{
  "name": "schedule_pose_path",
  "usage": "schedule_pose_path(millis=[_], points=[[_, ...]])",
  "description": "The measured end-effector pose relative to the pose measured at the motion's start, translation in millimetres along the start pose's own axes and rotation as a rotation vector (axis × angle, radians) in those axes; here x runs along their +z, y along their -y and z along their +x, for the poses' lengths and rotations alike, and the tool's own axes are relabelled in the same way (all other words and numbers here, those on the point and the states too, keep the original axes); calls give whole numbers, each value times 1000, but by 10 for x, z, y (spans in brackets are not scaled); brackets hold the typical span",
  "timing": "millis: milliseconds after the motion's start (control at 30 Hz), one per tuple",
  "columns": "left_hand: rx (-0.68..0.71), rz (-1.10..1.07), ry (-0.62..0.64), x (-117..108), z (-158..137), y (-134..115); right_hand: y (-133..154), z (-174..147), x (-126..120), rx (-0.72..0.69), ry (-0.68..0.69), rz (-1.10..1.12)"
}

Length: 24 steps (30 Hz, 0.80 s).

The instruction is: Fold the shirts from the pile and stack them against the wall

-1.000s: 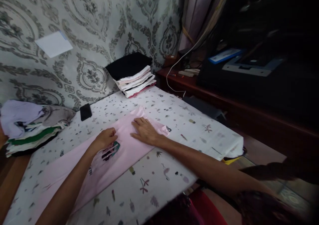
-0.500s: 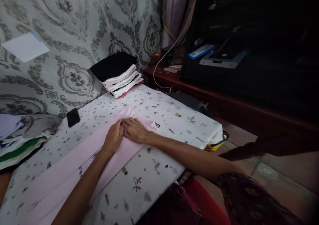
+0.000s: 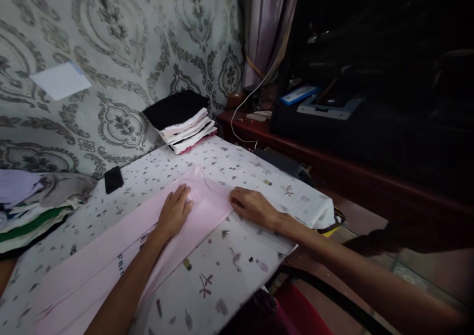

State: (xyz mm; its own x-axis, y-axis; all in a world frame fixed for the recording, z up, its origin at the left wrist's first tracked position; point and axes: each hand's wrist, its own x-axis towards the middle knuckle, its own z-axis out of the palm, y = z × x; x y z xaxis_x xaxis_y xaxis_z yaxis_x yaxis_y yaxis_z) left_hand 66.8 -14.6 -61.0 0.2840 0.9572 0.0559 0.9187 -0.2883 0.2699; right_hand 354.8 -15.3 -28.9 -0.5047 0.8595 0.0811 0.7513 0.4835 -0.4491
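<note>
A pink shirt [image 3: 99, 238] with dark lettering lies in a long folded strip across the patterned tablecloth. My left hand [image 3: 175, 210] rests flat on it, fingers spread, close to its far end. At that end's right corner is my right hand [image 3: 255, 207], its fingers curled closed on the shirt's edge. The fingertips of the right hand are partly hidden, but the cloth runs straight into them. Between my hands the fabric lies fairly smooth, with a crease at the far tip.
Folded clothes [image 3: 188, 127], black on top, are stacked at the table's far corner. A dark phone [image 3: 113, 179] lies by the wall edge. More clothes [image 3: 40, 206] are piled at left. Beyond the table's right side stands a dark red cabinet [image 3: 355, 172], with a white cable [image 3: 237, 112] hanging there.
My right hand has moved right, away from my left hand, to the shirt's corner. The bunched far end is now spread flatter. My left hand has flattened out, and the view has shifted slightly.
</note>
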Motion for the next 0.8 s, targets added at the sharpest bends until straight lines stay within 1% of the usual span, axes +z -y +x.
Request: schedule_pose_path(millis=[100, 200, 333, 433, 500, 600, 700, 800], points=[[3, 11, 0, 15, 9, 8, -50, -65, 74, 57, -30, -30], [8, 11, -6, 16, 2, 1, -27, -43, 85, 104, -30, -67], [26, -18, -5, -7, -12, 24, 24, -12, 48, 107, 0, -142], [26, -50, 35, -58, 46, 68, 42, -8, 25, 114, 10, -164], [4, -55, 76, -91, 154, 91, 50, -10, 17, 117, 21, -163], [-18, -65, 122, -92, 406, 76, 63, -16, 11, 125, 33, -158], [17, -104, 149, -28, 676, -20, 70, -23, 10, 140, 22, -147], [70, -147, 139, 23, 847, -152, 59, -25, 17, 143, 0, -132]])
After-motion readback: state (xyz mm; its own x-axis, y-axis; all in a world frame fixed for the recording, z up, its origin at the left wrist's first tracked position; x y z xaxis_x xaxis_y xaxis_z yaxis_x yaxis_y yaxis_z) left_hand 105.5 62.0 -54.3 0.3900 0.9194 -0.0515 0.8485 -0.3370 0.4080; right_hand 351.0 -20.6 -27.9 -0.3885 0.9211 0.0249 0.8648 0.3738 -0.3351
